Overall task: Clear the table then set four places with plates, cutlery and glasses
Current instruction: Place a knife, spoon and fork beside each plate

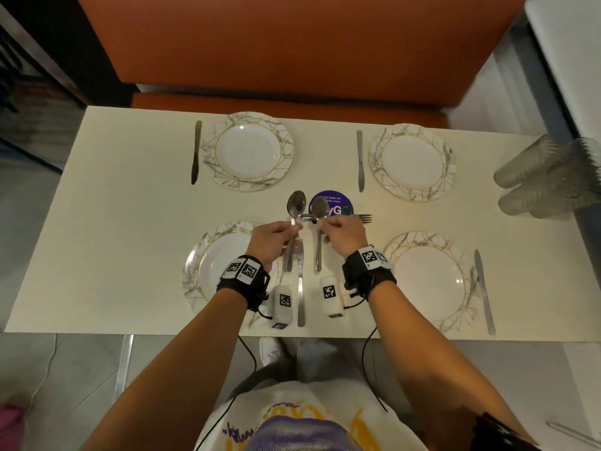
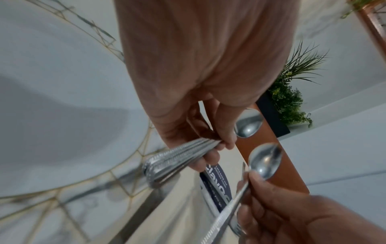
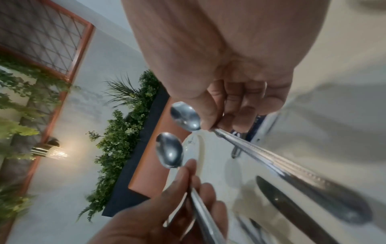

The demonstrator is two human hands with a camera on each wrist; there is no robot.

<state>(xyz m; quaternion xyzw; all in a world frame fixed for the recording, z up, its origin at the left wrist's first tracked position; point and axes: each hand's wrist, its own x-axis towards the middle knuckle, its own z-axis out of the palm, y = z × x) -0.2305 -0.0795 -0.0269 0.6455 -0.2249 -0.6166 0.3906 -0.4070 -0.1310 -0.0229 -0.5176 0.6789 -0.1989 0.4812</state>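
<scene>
Table [image 1: 130, 222]: white rectangular top, carrying four place settings.

Plates: four round white plates with grey marble rims and gold lines, all showing bare centres. Far-left plate [image 1: 247, 152]; far-right plate [image 1: 412, 162]; near-left plate [image 1: 208, 265], partly lying under the left forearm; near-right plate [image 1: 426, 281].

Knives: one lying just left of the far-left plate [image 1: 195, 153]; one left of the far-right plate [image 1: 360, 161]; one right of the near-right plate [image 1: 484, 291]; one lying between the two wrists [image 1: 300, 288], pointing away from the near edge.

Fork [image 1: 361, 218]: lying crosswise at table centre, tines pointing right, over a round purple sticker [image 1: 335, 198].

Glasses [image 1: 546, 177]: a blurred cluster of clear ribbed tumblers sitting at the far-right edge; contents cannot be told.

Left hand [image 1: 273, 239]: fingers and thumb pinching a bundle of spoons [image 2: 179, 155] by the necks, handles fanning back below the palm, one bowl [image 1: 296, 203] standing up above the fingers.

Right hand [image 1: 344, 234]: thumb and fingers pinching a single spoon [image 1: 319, 222] just below its bowl, the beaded handle trailing toward the wrist. Both spoon bowls are hanging side by side over the table centre, close but apart.

Bench [image 1: 292, 43]: orange, running along the far side.
</scene>
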